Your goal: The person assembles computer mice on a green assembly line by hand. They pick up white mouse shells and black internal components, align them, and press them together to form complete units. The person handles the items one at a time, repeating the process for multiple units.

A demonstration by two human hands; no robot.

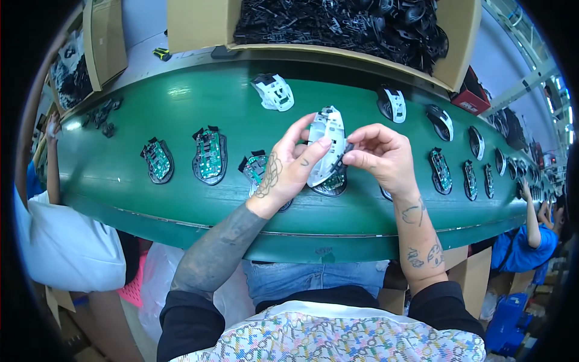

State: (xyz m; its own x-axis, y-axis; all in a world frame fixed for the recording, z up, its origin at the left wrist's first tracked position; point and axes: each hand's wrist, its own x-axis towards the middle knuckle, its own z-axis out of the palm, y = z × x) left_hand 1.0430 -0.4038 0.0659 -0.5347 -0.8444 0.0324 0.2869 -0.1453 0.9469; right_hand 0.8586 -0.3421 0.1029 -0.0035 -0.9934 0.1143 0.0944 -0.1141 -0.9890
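My left hand [286,160] grips a white computer mouse shell [326,136] by its left side, its hollow inside turned up toward me. At the shell's right edge, my right hand [383,155] pinches a small black plastic part [344,158] between thumb and fingers, touching the shell. Below the shell, a mouse base with a green circuit board [333,184] lies partly covered. Left of my left hand sits another mouse base with a circuit board [254,167], partly hidden by the hand. A white mouse shell [274,92] rests farther back on the green belt.
The green conveyor belt [181,205] carries more mouse bases with circuit boards [210,158] and several black-and-white shells [393,104]. Behind it, a cardboard box [362,55] holds many black plastic parts. Co-workers sit at the far left and at the right [525,241]. A yellow-handled tool [161,54] lies at the back left.
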